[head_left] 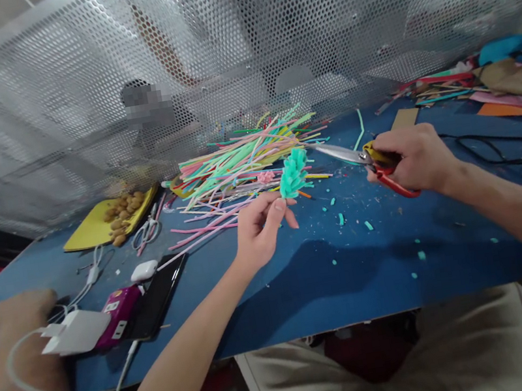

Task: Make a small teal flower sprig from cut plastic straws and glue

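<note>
Between the thumb and fingers of my left hand (263, 225) is a teal pipe-cleaner piece (294, 174), fluffy and bushy, held upright over the table. My right hand (410, 155) grips scissors (344, 154) by their red and yellow handles. Their blades point left toward the teal piece, with a gap between the two. Behind the teal piece lies a heap of pastel pipe cleaners (240, 159). A small pink curled piece (266, 177) rests at its near side. Teal clippings (341, 218) are scattered over the table below the scissors.
On the blue table (308, 307) at left are a phone (163, 297), a purple power strip (119, 317), a white charger (77, 330) and a yellow tray (85, 230) with brown lumps. Another person's arm (30, 364) rests far left. A perforated metal screen (217, 44) stands behind; black cable (506, 147) lies right.
</note>
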Demonstrator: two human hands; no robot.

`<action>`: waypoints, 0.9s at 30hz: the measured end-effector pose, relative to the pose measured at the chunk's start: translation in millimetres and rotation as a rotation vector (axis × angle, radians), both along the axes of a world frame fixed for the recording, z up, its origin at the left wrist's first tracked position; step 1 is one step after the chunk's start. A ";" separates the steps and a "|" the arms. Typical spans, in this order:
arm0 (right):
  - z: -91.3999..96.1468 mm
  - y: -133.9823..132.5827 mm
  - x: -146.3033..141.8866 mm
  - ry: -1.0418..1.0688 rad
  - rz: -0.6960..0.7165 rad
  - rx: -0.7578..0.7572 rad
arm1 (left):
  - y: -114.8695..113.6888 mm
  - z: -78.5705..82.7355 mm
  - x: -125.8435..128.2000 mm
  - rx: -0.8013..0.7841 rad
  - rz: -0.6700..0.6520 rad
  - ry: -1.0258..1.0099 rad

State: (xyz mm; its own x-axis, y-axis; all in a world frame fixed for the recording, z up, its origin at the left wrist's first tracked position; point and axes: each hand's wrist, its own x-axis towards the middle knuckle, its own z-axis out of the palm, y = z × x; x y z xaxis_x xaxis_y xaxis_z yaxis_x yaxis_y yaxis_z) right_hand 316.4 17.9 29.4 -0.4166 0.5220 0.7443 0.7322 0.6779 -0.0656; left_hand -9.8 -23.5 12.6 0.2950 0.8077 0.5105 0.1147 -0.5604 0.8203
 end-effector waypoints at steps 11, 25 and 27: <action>-8.8 14.1 -4.6 0.146 -0.094 -0.187 | 2.3 11.1 6.4 -0.254 -0.088 -0.196; -17.1 -4.5 -21.5 0.051 0.065 -0.019 | -8.1 17.3 8.9 -0.588 -0.363 -0.408; -16.3 -7.0 -24.3 0.044 0.058 -0.021 | -8.8 14.7 9.8 -0.578 -0.376 -0.398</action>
State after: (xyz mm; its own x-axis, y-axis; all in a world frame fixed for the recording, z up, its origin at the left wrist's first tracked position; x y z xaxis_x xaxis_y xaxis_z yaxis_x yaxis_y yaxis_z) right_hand 292.2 10.9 13.1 -0.4136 0.5141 0.7514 0.6881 0.7169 -0.1118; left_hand 0.0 -32.3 27.3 0.4842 0.8591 0.1657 -0.3606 0.0234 0.9324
